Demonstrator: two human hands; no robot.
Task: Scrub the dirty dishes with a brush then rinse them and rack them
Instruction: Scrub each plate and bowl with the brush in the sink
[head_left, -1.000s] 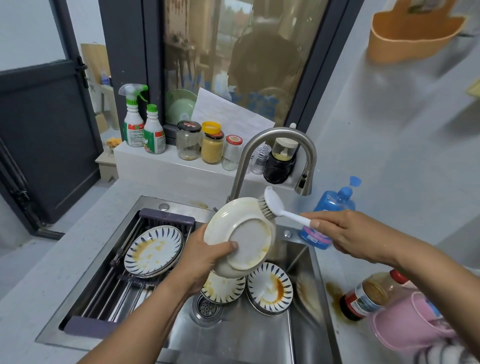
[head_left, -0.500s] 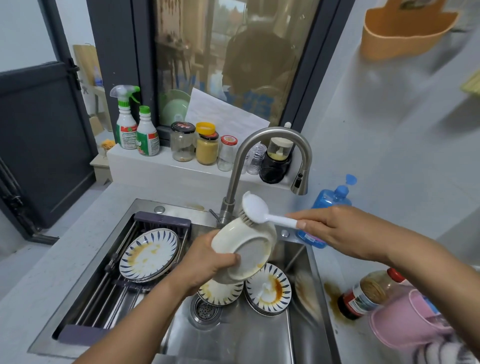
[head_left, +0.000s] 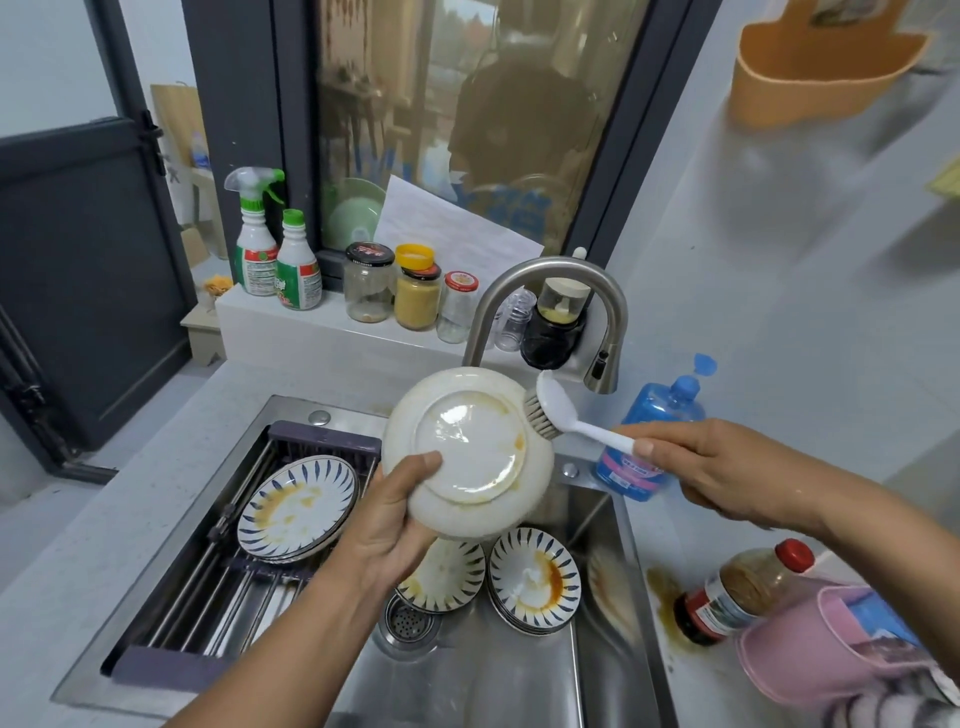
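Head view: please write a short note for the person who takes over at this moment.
Left hand holds the white plate above the sink, underside toward the camera.
Right hand holds the brush, bristles on the plate's right rim.
Done: nothing looks clean yet; this plate has orange stains.
Left: finish scrubbing it, then the stained plates in the sink and on the rack; rinse and rack all.

Stained plates (head_left: 535, 579), seemingly stacked, in sink (head_left: 519, 680)
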